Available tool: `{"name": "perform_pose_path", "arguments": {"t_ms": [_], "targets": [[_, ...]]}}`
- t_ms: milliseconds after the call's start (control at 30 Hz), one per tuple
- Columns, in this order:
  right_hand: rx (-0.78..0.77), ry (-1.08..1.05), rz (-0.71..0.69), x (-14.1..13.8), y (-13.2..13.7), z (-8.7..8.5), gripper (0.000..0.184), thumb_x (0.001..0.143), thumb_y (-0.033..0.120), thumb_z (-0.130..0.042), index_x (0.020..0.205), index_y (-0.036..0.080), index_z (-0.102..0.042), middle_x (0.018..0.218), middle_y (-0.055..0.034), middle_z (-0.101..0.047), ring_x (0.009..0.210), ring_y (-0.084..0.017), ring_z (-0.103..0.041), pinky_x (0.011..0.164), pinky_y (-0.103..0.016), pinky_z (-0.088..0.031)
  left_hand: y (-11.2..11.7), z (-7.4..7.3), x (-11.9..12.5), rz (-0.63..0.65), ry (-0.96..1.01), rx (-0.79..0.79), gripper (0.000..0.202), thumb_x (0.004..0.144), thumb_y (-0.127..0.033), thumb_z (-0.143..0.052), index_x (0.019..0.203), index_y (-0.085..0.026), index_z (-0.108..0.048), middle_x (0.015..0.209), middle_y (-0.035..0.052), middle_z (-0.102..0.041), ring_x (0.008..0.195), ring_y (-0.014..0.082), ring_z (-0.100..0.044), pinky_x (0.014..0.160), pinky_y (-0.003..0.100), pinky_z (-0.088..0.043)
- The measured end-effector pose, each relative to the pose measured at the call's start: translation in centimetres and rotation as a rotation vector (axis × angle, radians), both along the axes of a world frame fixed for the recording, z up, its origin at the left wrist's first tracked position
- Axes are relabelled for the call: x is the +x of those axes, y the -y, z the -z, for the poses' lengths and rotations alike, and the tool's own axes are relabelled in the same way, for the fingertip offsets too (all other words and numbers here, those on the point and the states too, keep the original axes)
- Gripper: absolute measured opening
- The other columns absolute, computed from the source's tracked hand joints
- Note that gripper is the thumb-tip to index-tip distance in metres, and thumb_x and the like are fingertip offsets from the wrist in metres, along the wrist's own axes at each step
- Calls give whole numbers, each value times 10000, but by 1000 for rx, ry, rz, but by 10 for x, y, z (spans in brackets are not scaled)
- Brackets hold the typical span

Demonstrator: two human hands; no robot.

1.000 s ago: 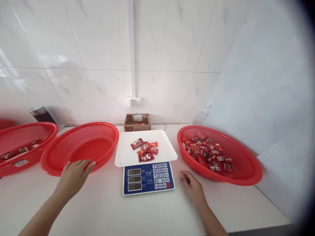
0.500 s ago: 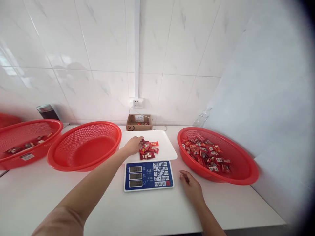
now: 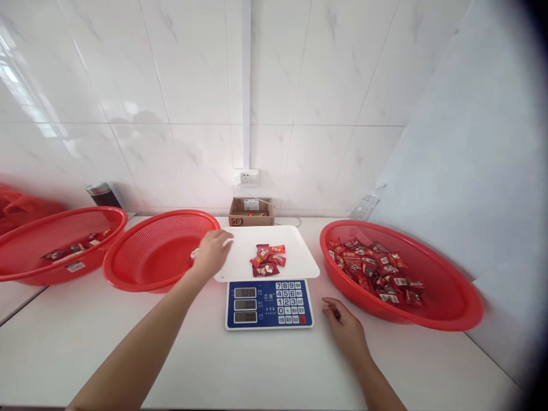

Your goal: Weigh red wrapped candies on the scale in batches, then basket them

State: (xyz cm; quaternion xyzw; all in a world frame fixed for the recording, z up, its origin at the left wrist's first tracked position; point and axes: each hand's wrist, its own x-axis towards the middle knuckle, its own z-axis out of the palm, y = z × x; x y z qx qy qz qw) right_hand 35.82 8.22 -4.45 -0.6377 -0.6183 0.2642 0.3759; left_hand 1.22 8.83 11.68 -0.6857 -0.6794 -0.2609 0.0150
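Observation:
My left hand (image 3: pixel 211 252) reaches over the gap between the white scale tray (image 3: pixel 295 264) and the middle red basket (image 3: pixel 141 277). Its fingers are closed on a red packet (image 3: pixel 194 253) that peeks out on the basket side. A small pile of red packets (image 3: pixel 267 260) lies on the tray of the blue-faced scale (image 3: pixel 269 303). My right hand (image 3: pixel 346 327) rests on the counter just right of the scale, fingers loosely curled with nothing visible in them. The right red basket (image 3: pixel 445 311) holds several red packets (image 3: pixel 377 271).
A third red basket (image 3: pixel 25 271) with a few packets sits at the far left, a dark cup (image 3: pixel 101 194) behind it. A small cardboard box (image 3: pixel 251 212) stands at the tiled wall under a socket (image 3: pixel 249 178). A white side panel (image 3: pixel 471 171) rises on the right.
My left hand went from the middle basket's rim to the pile on the tray, then back toward that basket with one packet. The leftmost packet is gone from the tray. The right hand stayed put.

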Motion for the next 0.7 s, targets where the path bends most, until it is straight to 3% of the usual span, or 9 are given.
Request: {"name": "perform_pose_path", "arguments": {"t_ms": [67,133,233,300,433,600,700], "targets": [[1,4,2,0,0,1,405,716,506,-454,944,218,-623,856,-47,-694,786,-212,-635,733,-334,-490,-3,8,25,143,11,-52,344,855,-361,-394,1132,-258,-571,1144,34,-596,1098,183,-498,939,306,-394],[16,0,-2,0,1,1,401,723,506,-454,946,218,-621,879,-53,-693,799,-215,-634,743,-337,-489,-9,16,49,242,19,-92,344,841,-364,-428,1149,-291,-563,1154,11,-599,1083,173,-516,898,283,-422],[22,-6,1,0,3,0,396,731,504,-449,944,218,-621,893,-55,-691,796,-211,-632,751,-337,-490,-19,24,71,302,29,-132,285,816,-275,-458,1039,-290,-635,1074,13,-632,982,171,-572,822,272,-455],[25,-5,2,0,4,-1,386,732,495,-452,940,220,-624,887,-55,-691,783,-210,-632,744,-336,-494,-25,25,73,291,43,-127,271,799,-213,-460,966,-272,-664,1009,15,-644,898,151,-596,795,254,-463],[38,-4,-5,0,3,-1,368,736,480,-459,928,220,-634,906,-57,-694,795,-207,-635,754,-330,-497,-26,13,44,129,76,-7,329,812,-163,-396,1018,-235,-642,1098,42,-599,988,157,-552,875,263,-435],[33,1,-20,-1,3,-2,377,744,488,-449,927,214,-632,916,-60,-690,803,-206,-629,759,-329,-492,-10,-2,-22,-201,85,101,384,835,-203,-318,1100,-203,-596,1201,111,-533,1135,299,-427,920,458,-388],[2,12,-19,-1,3,-5,374,742,489,-446,925,221,-631,901,-53,-690,780,-203,-627,734,-326,-493,-3,-1,-38,-283,58,79,414,845,-311,-337,1183,-188,-542,1299,153,-461,1209,383,-337,931,584,-313]]}}
